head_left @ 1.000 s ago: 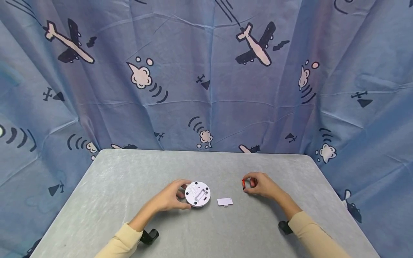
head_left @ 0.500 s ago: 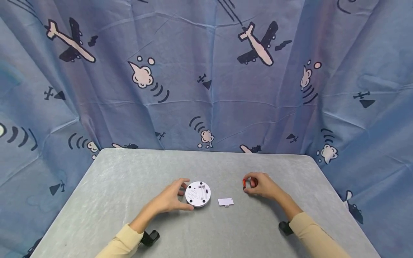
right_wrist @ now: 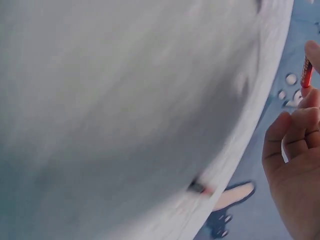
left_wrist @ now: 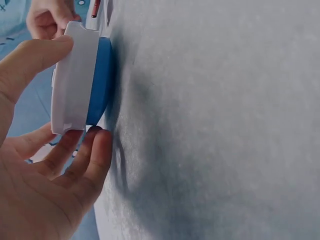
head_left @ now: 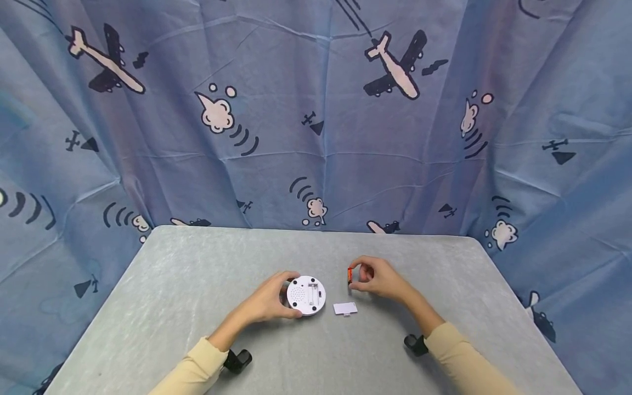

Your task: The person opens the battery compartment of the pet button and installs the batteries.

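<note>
My left hand (head_left: 273, 298) grips a round white device (head_left: 298, 303) by its edge, thumb on the near side and fingers on the far side. Its underside faces up, showing speaker holes, dark feet and an uncovered battery compartment with nothing in it. The left wrist view shows the device (left_wrist: 77, 80) edge-on, with a blue part beneath the white rim. Thumb and index finger of my right hand (head_left: 382, 278) pinch a red battery (head_left: 350, 275), held upright above the table right of the device. A white battery cover (head_left: 345, 308) lies between the hands, closer to me.
In the right wrist view a blurred black and red battery (right_wrist: 200, 187) lies on the grey table (head_left: 197, 263) near its edge. A blue curtain (head_left: 276, 120) with airplane prints hangs behind the table.
The device has been turned so its compartment sits on the right, and has shifted slightly rightward in my left hand. My right hand has carried the battery left toward the device.
</note>
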Tool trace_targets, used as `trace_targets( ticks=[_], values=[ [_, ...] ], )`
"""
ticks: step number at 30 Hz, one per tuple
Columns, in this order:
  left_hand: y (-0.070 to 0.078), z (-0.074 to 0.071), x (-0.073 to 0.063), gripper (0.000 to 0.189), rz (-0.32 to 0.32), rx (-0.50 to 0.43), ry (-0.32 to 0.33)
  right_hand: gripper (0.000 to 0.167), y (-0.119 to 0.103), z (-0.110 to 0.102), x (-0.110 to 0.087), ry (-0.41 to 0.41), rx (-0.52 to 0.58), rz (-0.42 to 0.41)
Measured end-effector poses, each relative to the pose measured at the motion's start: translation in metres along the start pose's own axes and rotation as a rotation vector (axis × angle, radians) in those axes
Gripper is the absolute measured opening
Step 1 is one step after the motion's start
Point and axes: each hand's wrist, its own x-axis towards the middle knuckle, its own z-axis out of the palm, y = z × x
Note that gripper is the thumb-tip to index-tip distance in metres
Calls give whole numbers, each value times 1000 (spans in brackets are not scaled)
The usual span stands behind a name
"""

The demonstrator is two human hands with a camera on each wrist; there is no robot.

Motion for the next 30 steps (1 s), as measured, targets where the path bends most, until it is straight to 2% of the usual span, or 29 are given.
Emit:
trace_targets(
  ticks=[5, 11, 18, 30],
  values=[
    [-1, 1, 6, 82, 32, 16, 24, 37, -20, 16, 13, -11, 66, -59],
    [-1, 2, 12, 82, 12, 9, 42, 38, -35, 35, 27, -32, 63, -118],
    [-1, 5, 15, 83, 21, 11, 42, 40, -40, 49, 35, -63, 13, -116],
    [0, 7, 13, 83, 4, 2, 36, 39, -43, 56, 37, -50, -45, -93]
  ],
)
